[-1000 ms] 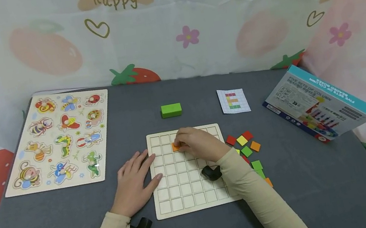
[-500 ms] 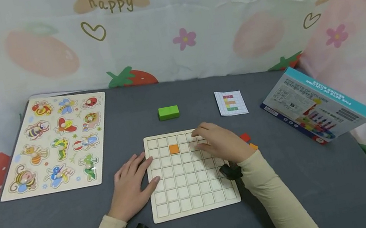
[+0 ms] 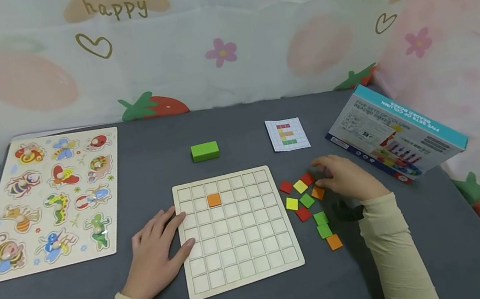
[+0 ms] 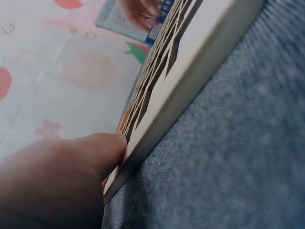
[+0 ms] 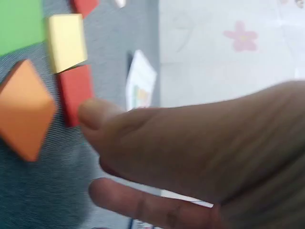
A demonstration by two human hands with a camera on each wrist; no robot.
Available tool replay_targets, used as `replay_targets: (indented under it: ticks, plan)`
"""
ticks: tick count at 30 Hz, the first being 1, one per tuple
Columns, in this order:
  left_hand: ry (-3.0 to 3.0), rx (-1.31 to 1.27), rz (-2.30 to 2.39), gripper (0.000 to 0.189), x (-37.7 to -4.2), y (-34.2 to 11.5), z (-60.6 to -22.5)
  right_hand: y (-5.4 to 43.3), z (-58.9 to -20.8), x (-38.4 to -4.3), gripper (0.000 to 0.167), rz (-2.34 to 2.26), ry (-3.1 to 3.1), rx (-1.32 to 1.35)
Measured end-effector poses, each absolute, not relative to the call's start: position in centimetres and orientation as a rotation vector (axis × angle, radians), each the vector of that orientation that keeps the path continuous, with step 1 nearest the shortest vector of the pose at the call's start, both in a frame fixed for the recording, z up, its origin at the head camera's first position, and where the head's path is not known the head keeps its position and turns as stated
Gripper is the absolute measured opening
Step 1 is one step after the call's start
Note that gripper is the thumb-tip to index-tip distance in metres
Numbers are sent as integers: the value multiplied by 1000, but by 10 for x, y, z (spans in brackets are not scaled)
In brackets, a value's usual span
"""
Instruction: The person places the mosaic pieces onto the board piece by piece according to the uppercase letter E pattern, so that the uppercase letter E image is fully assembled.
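A pale wooden grid board (image 3: 241, 239) lies on the dark cloth with one orange square tile (image 3: 214, 200) in its upper rows. My left hand (image 3: 155, 253) rests along the board's left edge, fingers spread and fairly straight; its thumb touches the rim in the left wrist view. To the board's right, my right hand (image 3: 347, 179) hovers by a red tile (image 3: 307, 179) and a second orange tile (image 3: 318, 193). In the right wrist view its thumb (image 5: 112, 121) overlaps the red tile's edge, apart from the finger below, with nothing seen between them.
Several red, yellow and green tiles (image 3: 307, 200) lie loose right of the board. Behind it are a green block (image 3: 205, 151) and a small pattern card (image 3: 288, 134). An insect puzzle board (image 3: 46, 203) lies left; a printed box (image 3: 396, 131) stands right.
My right hand has let go of the orange tile, leaving it on the grid, and moved right to the loose tiles. My left hand stays on the board's edge. The head view has shifted slightly.
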State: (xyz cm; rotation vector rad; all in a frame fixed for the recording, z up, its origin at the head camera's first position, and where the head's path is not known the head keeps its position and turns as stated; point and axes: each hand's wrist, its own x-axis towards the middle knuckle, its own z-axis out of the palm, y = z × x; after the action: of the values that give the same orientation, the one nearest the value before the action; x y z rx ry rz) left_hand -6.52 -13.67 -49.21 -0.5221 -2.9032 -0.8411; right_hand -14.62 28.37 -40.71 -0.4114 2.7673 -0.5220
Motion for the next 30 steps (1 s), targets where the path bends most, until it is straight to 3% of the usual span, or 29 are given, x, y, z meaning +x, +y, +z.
replay_targets:
  ticks: [6,12,18,30]
  plan:
    - [-2866,-522,-818,58,-66,-140,-494,282,-425,-155,32,-544,2769,-519]
    - [-2854,-532,-820,57,-66,-141,-495,278,-435,-157,24,-562,2791,-445]
    - [-2858,-540,-824,57,-66,-140,-495,279,-436,-155,26,-547,2793,-359]
    - [-2859,-532,-812,57,-67,-140,-494,275,-433,-155,23,-562,2815,-454]
